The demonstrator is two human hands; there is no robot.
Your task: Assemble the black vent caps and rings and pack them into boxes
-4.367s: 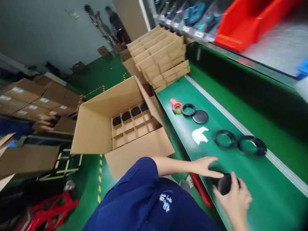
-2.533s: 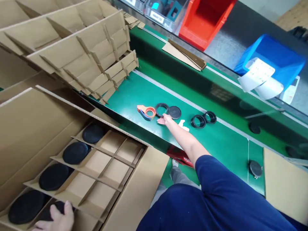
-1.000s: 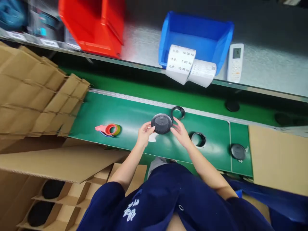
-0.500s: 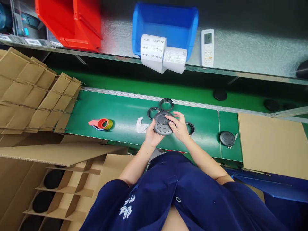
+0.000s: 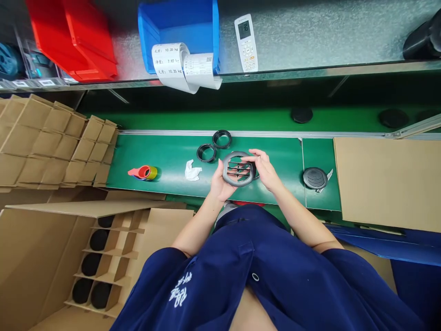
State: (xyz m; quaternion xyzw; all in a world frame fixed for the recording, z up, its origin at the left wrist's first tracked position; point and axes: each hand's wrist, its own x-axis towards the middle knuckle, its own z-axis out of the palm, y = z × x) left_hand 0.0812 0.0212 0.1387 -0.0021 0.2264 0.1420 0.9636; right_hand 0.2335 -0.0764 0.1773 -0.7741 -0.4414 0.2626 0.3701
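My left grip [image 5: 218, 183] clasps the rim of a round black slatted vent [image 5: 234, 169] over the green bench [image 5: 172, 161], my open right grip [image 5: 263, 169] resting across its slats.

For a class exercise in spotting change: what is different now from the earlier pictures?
The black round part has been turned to show a slatted side. The left hand holds it from below, and the right hand rests on it. The black rings, white cloth and orange tape dispenser stayed put.
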